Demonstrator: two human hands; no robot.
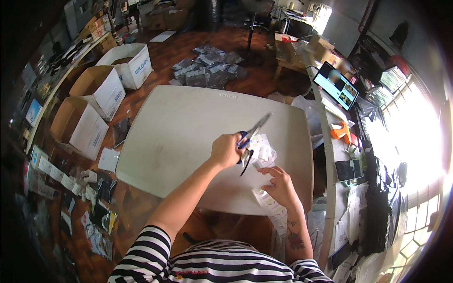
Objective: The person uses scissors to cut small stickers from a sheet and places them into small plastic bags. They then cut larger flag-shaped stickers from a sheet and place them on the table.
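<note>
Perhaps for safety, the left hand [226, 151] clamps its fingers on scissors [258, 125] pointing away from the right hand [282, 187], fingers apart beside labels [264, 149].

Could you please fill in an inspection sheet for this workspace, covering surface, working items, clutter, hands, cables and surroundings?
Surface: pale table with rounded corners and faint smudges.
Working items: blue-handled scissors; white printed labels on the table, more beside the right hand.
Clutter: heap of plastic-wrapped packages on the floor beyond the table.
Hands: left hand grips the scissors; right hand's fingers curl loosely near the labels, grip unclear.
Cables: nothing seen for certain.
Surroundings: three open cardboard boxes left; counter right, with a lit screen.
</note>
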